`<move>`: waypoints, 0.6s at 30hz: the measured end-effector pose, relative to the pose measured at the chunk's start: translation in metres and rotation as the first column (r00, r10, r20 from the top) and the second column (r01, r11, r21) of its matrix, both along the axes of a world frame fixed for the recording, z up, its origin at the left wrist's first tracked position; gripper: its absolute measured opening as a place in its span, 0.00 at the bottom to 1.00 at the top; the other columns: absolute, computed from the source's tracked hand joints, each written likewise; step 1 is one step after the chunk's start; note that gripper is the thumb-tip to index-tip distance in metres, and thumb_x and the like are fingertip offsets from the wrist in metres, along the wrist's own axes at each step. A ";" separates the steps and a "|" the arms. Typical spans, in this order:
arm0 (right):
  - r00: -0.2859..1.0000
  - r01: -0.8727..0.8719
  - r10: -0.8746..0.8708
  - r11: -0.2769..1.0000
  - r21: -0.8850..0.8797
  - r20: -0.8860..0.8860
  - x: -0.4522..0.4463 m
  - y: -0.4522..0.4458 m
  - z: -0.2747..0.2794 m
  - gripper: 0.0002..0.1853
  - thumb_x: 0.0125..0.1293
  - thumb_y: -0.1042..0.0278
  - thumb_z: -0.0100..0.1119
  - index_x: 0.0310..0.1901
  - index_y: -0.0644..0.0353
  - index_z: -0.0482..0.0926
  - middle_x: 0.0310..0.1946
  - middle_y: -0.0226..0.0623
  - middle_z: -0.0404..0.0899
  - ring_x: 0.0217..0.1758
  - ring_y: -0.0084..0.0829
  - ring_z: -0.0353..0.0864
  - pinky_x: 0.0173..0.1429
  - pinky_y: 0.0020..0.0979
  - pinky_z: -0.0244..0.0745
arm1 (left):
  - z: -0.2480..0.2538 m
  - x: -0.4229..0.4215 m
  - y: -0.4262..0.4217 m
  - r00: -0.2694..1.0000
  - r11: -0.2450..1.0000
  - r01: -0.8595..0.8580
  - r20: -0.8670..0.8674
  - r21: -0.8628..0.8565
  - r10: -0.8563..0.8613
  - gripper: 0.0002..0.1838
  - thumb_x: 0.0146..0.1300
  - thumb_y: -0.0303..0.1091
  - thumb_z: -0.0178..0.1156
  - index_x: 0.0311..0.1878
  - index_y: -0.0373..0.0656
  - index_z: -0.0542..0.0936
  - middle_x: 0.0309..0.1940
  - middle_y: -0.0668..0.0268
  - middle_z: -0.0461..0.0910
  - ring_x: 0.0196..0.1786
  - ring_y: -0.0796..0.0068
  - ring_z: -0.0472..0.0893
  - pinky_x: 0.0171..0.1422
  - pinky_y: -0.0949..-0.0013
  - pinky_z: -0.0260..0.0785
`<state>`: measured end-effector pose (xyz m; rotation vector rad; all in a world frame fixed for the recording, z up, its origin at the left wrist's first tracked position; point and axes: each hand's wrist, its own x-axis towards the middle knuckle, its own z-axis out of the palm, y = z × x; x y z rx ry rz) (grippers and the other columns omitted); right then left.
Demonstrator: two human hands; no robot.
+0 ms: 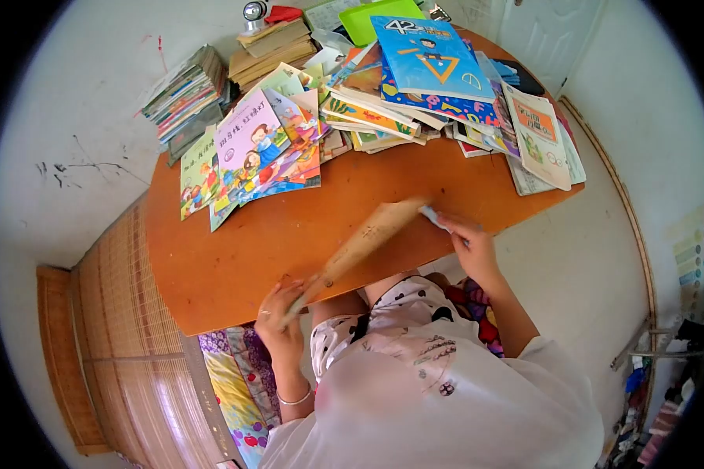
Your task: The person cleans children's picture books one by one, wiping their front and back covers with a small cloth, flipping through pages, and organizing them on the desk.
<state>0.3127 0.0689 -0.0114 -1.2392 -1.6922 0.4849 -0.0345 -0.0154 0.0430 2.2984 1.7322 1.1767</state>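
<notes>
"While we sit close to the table [235, 266], what do we have between our hands?"

"A thin tan booklet [375, 234], or perhaps a folded sheet; motion blur hides which. It slants over the near edge, from our left hand [280, 320] up towards our right hand [475, 244]."

"How wide is each grip?"

"On the left it is narrow, with fingers closed around the booklet's near end. On the right, finger and thumb pinch a small pale blue item [432, 217] beside the far end. We cannot tell what that is, or whether it touches the tan booklet."

"So which step are we at?"

"We'd judge it mid-handling: the booklet is held up at a slant, not laid flat. Any move from this hold calls for a firm left pinch and a light right one, so the thin cover doesn't crease."

"And what lies around us?"

"On the far left, a lilac picture book [250, 129] tops a fanned pile, with a stack of thin books [188, 94] by the wall. Far centre, a blue book marked 42 [434, 59] lies on a heap, just in front of a green tray [379, 17]. Towards the right edge, we see a worn workbook [538, 137]."
</notes>
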 end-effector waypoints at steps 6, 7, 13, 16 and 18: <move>0.724 -0.185 -0.055 0.945 -0.270 -0.687 0.001 0.007 -0.004 0.15 0.69 0.82 0.56 0.56 0.68 0.81 0.51 0.41 0.85 0.51 0.27 0.84 0.56 0.27 0.78 | -0.013 0.004 0.014 0.532 0.965 -0.144 0.806 -0.218 0.261 0.16 0.77 0.37 0.53 0.38 0.33 0.80 0.26 0.71 0.79 0.27 0.88 0.71 0.29 0.79 0.58; 0.611 -0.245 -0.076 0.929 -0.279 -0.788 0.002 0.008 -0.004 0.15 0.69 0.80 0.57 0.57 0.69 0.80 0.52 0.40 0.84 0.51 0.27 0.84 0.56 0.27 0.78 | -0.016 0.009 0.018 0.540 0.958 -0.084 0.795 -0.276 0.276 0.16 0.77 0.40 0.54 0.40 0.35 0.80 0.24 0.75 0.76 0.26 0.92 0.67 0.28 0.82 0.54; 0.445 -0.303 -0.197 0.885 -0.353 -0.874 0.006 0.006 0.023 0.18 0.70 0.77 0.59 0.60 0.66 0.77 0.55 0.39 0.81 0.50 0.25 0.82 0.55 0.26 0.77 | -0.046 0.025 0.037 0.769 0.950 -0.172 0.567 -0.260 0.295 0.20 0.75 0.29 0.55 0.65 0.31 0.70 0.42 0.56 0.84 0.39 0.76 0.80 0.41 0.73 0.72; 0.644 -0.118 -0.183 0.936 -0.332 -0.743 -0.007 0.007 0.024 0.19 0.71 0.76 0.56 0.63 0.63 0.76 0.56 0.37 0.80 0.52 0.25 0.80 0.56 0.27 0.76 | -0.031 0.034 0.039 0.757 0.966 -0.219 0.600 -0.138 0.258 0.32 0.71 0.27 0.58 0.75 0.34 0.58 0.59 0.47 0.77 0.53 0.63 0.81 0.51 0.66 0.74; 0.880 0.170 -0.204 0.979 -0.115 -0.429 -0.012 0.008 0.023 0.20 0.73 0.76 0.53 0.66 0.62 0.74 0.58 0.38 0.80 0.56 0.28 0.80 0.60 0.29 0.74 | -0.020 0.029 0.038 0.924 0.914 -0.381 0.033 0.135 0.381 0.32 0.68 0.25 0.60 0.73 0.34 0.62 0.70 0.44 0.66 0.69 0.50 0.72 0.65 0.58 0.69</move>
